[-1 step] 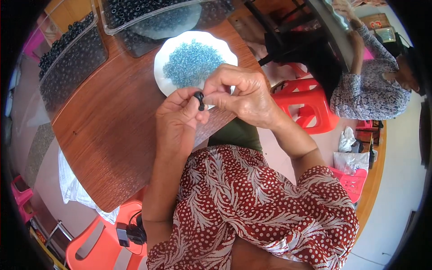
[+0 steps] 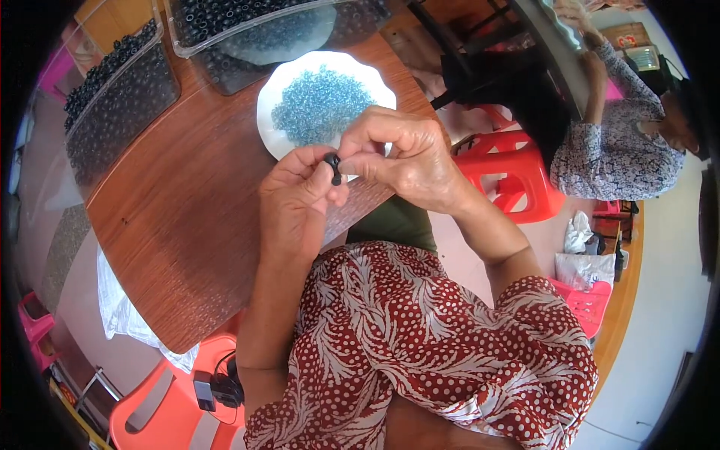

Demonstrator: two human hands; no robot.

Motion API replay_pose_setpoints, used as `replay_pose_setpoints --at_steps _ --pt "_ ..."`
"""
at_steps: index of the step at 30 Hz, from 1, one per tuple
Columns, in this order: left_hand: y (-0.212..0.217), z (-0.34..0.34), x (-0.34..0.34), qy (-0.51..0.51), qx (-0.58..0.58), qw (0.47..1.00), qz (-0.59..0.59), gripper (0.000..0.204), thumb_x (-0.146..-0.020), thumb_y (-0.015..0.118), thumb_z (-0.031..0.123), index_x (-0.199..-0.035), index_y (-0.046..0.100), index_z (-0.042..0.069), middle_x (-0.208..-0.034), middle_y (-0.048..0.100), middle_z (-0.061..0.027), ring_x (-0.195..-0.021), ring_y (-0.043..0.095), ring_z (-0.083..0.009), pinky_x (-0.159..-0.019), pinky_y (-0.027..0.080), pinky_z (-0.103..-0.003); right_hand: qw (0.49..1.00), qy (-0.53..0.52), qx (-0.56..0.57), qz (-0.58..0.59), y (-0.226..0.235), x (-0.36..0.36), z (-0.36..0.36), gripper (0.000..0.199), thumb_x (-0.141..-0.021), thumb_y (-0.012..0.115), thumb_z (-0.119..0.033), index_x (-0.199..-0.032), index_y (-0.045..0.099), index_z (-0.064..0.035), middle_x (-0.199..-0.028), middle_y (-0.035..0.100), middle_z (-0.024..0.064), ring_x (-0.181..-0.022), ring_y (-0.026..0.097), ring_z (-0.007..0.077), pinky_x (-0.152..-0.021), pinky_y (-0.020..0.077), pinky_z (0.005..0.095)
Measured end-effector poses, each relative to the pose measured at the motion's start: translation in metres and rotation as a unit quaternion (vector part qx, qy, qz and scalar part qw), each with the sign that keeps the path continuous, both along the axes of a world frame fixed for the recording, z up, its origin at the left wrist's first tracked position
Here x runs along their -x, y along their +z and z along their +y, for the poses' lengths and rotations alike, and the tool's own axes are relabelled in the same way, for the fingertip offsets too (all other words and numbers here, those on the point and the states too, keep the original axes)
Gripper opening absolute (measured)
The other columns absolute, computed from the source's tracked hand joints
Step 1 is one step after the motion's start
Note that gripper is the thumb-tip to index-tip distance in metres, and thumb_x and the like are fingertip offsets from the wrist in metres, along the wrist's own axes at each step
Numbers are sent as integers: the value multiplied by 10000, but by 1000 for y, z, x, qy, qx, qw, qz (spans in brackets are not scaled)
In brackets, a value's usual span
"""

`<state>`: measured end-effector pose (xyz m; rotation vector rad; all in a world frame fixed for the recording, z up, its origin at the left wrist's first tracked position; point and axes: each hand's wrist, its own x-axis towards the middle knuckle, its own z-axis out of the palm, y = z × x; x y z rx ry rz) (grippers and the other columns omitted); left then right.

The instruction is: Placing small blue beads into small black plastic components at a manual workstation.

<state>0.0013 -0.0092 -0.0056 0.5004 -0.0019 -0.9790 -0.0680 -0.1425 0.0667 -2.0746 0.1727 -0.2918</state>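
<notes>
Nothing had shifted between the two looks: just above the middle of the frame the left hand (image 2: 300,196) and right hand (image 2: 401,154) both pinched a small black bead (image 2: 333,166) over the bench (image 2: 180,217) edge, below the white plate (image 2: 271,97) of blue beads (image 2: 321,105).

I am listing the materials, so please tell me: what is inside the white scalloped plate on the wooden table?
The white scalloped plate holds a heap of small light-blue beads. The right hand covers its near edge, so anything lying there is hidden.
</notes>
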Motion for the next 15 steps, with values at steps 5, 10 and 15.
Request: replay_pose_setpoints --at_steps 5,10,15 --pt "-2 1 -1 1 -16 998 -63 176 -824 586 21 -968 562 -76 -805 592 -106 -622 506 -141 -613 426 -262 999 7 -39 16 -2 -3 -3 79 -714 683 24 -747 614 6 -737 559 16 -667 514 69 -595 404 213" --pt "-6 0 -2 -12 -27 997 -78 158 -814 596 12 -948 574 -68 -794 602 -97 -633 536 -136 -597 441 -242 992 15 -112 52 -3 -5 -6 112 -689 715 9 -744 618 -1 -709 562 0 -658 511 64 -594 395 201" --pt "-7 1 -2 -9 -45 994 -96 142 -808 604 10 -929 582 -61 -780 608 -90 -641 556 -126 -580 451 -222 982 12 -155 103 2 -8 -9 130 -678 728 10 -734 611 -7 -682 569 -6 -620 506 58 -582 391 198"
